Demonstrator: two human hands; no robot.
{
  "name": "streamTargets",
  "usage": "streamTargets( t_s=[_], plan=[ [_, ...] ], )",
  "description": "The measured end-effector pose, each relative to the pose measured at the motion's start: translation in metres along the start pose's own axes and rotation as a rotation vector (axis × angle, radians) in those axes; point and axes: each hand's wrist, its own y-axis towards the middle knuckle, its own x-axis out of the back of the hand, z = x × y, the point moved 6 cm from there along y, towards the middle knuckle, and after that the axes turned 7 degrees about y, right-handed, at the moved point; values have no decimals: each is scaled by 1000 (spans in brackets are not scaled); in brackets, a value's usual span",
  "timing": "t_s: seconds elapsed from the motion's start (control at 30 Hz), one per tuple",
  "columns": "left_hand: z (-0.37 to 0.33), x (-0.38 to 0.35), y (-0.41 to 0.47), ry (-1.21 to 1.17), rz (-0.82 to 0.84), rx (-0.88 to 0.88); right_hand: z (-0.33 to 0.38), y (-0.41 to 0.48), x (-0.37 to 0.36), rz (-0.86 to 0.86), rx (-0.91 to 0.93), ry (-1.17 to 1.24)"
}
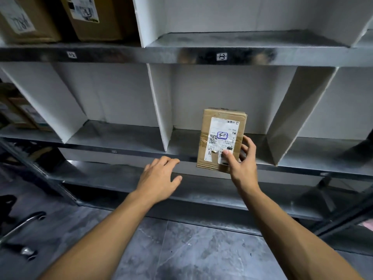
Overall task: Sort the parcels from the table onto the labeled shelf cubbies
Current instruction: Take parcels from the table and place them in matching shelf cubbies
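A small brown cardboard parcel with a white shipping label stands upright in the middle-row cubby, its lower end overhanging the metal shelf edge. My right hand grips the parcel's lower right corner, thumb on the label and fingers round its right side. My left hand hovers with fingers spread and nothing in it, just below and left of that cubby. White dividers wall the cubby on both sides. A small tag marks the shelf rail above.
Two brown boxes fill the top-left cubby, and more parcels sit at the far left of the middle row. Another tag is on the upper rail. A lower shelf and grey tiled floor lie below; a chair base stands bottom left.
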Motion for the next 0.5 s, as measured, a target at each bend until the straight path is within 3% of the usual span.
streamTargets(
  t_s=[0.5],
  plan=[
    [38, -30, 113, -82, 40, -39, -45, 137, -78, 22, 36, -119]
  ],
)
